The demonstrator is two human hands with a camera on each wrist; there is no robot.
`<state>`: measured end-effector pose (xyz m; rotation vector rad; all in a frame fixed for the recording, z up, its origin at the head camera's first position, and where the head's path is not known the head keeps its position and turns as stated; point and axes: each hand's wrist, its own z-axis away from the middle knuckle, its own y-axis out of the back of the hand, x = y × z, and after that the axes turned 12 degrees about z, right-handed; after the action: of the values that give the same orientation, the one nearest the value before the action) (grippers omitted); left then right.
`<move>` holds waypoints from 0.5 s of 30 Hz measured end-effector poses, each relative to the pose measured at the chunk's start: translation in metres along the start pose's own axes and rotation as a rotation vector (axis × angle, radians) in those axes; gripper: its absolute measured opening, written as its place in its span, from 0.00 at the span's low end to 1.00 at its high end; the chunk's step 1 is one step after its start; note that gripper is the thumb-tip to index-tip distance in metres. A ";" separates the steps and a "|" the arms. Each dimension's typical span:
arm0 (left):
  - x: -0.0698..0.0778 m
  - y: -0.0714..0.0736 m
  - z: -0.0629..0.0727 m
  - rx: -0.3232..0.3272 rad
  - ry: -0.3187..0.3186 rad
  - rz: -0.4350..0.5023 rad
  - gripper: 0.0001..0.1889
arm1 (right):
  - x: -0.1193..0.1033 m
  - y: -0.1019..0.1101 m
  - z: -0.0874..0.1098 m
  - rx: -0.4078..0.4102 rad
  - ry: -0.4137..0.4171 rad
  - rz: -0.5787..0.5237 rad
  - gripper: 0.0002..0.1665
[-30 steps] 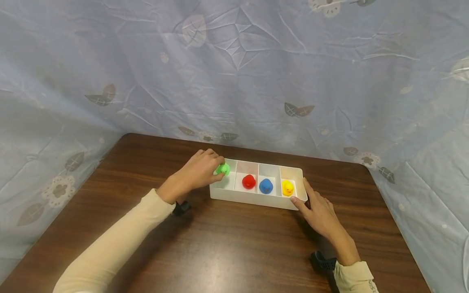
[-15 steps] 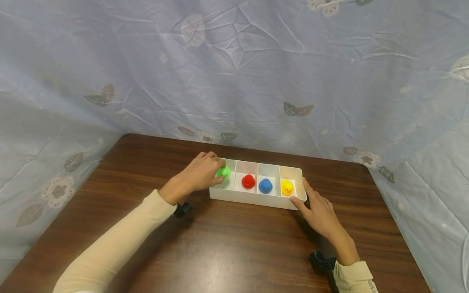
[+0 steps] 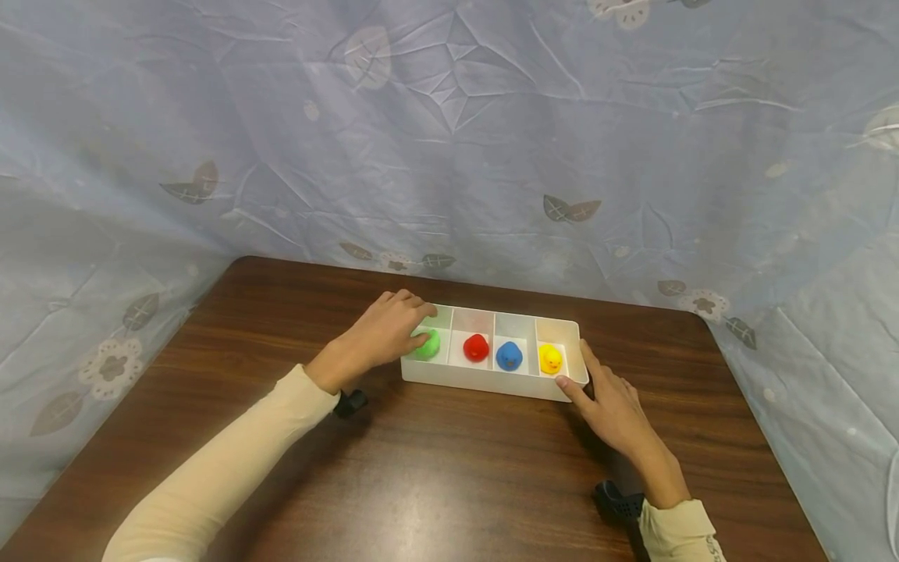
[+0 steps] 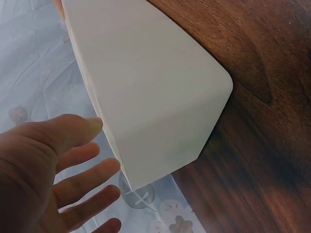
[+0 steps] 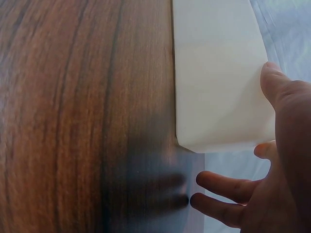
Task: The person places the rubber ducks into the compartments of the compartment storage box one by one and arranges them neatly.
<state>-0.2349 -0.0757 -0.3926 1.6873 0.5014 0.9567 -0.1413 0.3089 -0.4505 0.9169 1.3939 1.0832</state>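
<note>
A white divided box [image 3: 485, 381] holds a rubber duck in each compartment. The green duck [image 3: 430, 346] lies in the leftmost compartment, partly behind the left thumb. To its right are the red duck [image 3: 476, 348], the blue duck [image 3: 509, 356] and the yellow duck [image 3: 551, 359]. My left hand [image 3: 385, 328] is over the box's left end, its fingers spread and apart in the left wrist view. The thumb of my right hand [image 3: 616, 406] rests on the front rim near the right corner, with the index finger at the end wall. In the right wrist view, its other fingers extend loosely.
The box stands on a dark wooden table [image 3: 449, 460], towards its back edge. A pale blue patterned cloth [image 3: 449, 156] hangs behind the table and at the sides. Black straps [image 3: 618, 503] are on both wrists.
The green duck has gone down from my left fingers into the leftmost compartment, and those fingers have parted from it. My right hand stays at the box's right corner.
</note>
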 end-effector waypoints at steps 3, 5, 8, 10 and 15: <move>-0.001 0.000 0.000 0.003 -0.006 -0.002 0.19 | 0.000 0.000 0.000 -0.001 -0.001 0.001 0.52; -0.001 -0.001 0.000 0.002 -0.010 -0.002 0.17 | 0.000 0.000 0.000 -0.004 -0.003 0.000 0.52; -0.003 -0.001 0.001 0.004 -0.022 -0.006 0.15 | 0.000 0.000 0.000 -0.007 -0.006 -0.004 0.52; -0.004 -0.002 0.001 0.002 -0.033 -0.010 0.13 | 0.000 0.000 0.000 -0.008 -0.007 -0.006 0.52; -0.007 -0.002 0.002 -0.030 -0.056 0.007 0.09 | 0.000 0.000 0.000 -0.004 -0.005 -0.004 0.52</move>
<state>-0.2375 -0.0809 -0.3971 1.6852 0.4424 0.9152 -0.1414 0.3090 -0.4503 0.9131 1.3882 1.0794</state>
